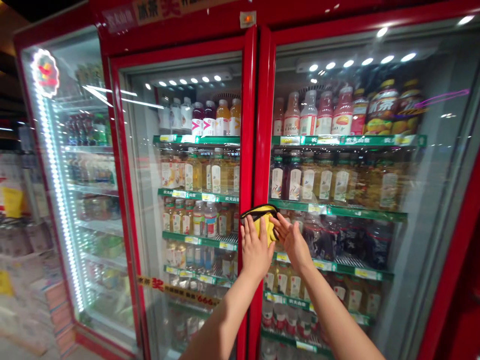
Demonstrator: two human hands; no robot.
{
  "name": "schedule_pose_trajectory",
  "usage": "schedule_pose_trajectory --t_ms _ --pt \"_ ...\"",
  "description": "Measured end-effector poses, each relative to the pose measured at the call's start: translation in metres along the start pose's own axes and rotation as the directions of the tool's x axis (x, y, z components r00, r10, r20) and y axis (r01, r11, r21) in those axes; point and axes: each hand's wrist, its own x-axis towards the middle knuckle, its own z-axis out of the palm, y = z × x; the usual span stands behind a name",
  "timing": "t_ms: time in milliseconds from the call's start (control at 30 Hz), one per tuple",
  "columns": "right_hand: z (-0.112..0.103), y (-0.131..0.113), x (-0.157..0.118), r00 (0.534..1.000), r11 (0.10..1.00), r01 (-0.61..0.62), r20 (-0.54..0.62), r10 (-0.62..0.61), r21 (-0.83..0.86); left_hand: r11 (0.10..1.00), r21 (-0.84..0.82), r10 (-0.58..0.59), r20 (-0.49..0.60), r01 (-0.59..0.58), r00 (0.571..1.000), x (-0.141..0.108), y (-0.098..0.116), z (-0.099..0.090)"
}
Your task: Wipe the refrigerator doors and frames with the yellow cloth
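A yellow cloth with a black edge (pixel 264 225) is pressed against the red central frame (pixel 254 150) between the two glass doors of a drinks cooler. My left hand (pixel 256 252) lies flat over the cloth's lower part, with its fingers pointing up. To the right of the frame, my right hand (pixel 293 242) reaches in with spread fingers, and its fingertips touch the cloth's right side. Behind the glass, rows of bottled drinks (pixel 326 180) stand on green-edged shelves (pixel 337 210).
Another lit cooler (pixel 71 190) with LED strips stands to the left of this one. Stacked, blurred goods (pixel 22 250) line the far left. A yellow and red printed strip (pixel 178 292) runs across the left door's lower glass.
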Motion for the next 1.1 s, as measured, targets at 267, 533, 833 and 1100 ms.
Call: schedule_pose_trajectory --t_ms 267,533,833,1100 --pt "-0.053 0.004 -0.027 0.818 0.218 0.407 0.249 -0.518 -0.887 0.986 0.122 0.12 -0.027 -0.116 0.992 -0.003 -0.013 0.036" --pt "-0.056 -0.026 -0.003 0.8 -0.289 0.332 0.43 -0.418 -0.898 0.991 0.105 0.093 -0.142 -0.079 0.985 0.126 -0.009 0.003" --pt "-0.061 -0.003 -0.018 0.829 -0.33 0.267 0.39 -0.4 -0.906 0.98 0.148 0.163 -0.204 -0.135 0.965 0.065 -0.011 0.026" --pt "-0.067 -0.008 -0.021 0.838 -0.339 0.281 0.402 -0.37 -0.898 0.997 0.029 0.08 -0.11 -0.077 0.991 0.12 -0.007 -0.001"
